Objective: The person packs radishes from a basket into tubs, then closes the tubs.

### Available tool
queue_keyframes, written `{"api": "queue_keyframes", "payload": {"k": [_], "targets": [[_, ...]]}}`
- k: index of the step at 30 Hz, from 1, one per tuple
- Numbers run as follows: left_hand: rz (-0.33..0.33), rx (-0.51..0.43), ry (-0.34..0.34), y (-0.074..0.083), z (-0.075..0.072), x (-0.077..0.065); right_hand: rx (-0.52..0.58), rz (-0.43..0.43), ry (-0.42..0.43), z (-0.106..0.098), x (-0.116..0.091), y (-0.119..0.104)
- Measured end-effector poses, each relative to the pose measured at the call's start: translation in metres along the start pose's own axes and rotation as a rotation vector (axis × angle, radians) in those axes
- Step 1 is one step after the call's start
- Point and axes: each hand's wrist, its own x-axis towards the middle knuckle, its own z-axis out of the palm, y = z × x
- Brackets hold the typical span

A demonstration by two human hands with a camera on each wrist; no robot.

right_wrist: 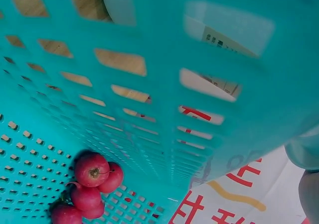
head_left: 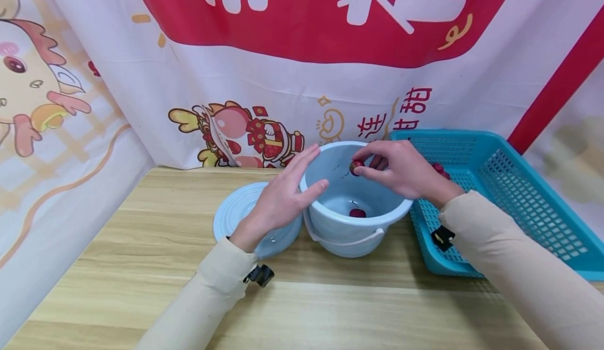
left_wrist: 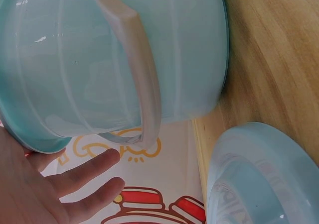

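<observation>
Bright, even indoor light; wide-angle bending at the head view's edges.
Soft shadows are lying under the bucket (head_left: 351, 224) and sleeves on the table (head_left: 141, 245). Small glare spots are showing on the bucket wall in the left wrist view. The basket (right_wrist: 164, 84) is reading slightly soft up close.

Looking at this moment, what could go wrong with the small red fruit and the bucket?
1. The right hand pinches a small red fruit over the light blue plastic bucket; dropped from there, it may bruise on the other red fruit inside.
2. The left hand only rests straight fingers on the rim, so a knock could perhaps shift the bucket.
3. The round blue lid lies under the left wrist and might get pushed.
</observation>
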Motion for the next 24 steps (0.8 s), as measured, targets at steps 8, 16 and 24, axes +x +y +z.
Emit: {"api": "queue_keyframes", "payload": {"k": [8, 16, 24], "targets": [[0.0, -0.002, -0.004, -0.0005, -0.0005, 0.0007, -0.01, -0.007, 0.017, 0.0001, -0.0006, 0.0014], [0.001, 0.001, -0.004, 0.0005, -0.0005, 0.0001, 0.006, -0.012, 0.022, -0.0007, -0.0014, 0.0033], [0.007, -0.007, -0.002, -0.0009, -0.001, -0.0002, 0.167, 0.027, 0.028, -0.0055, -0.0054, 0.009]]}}
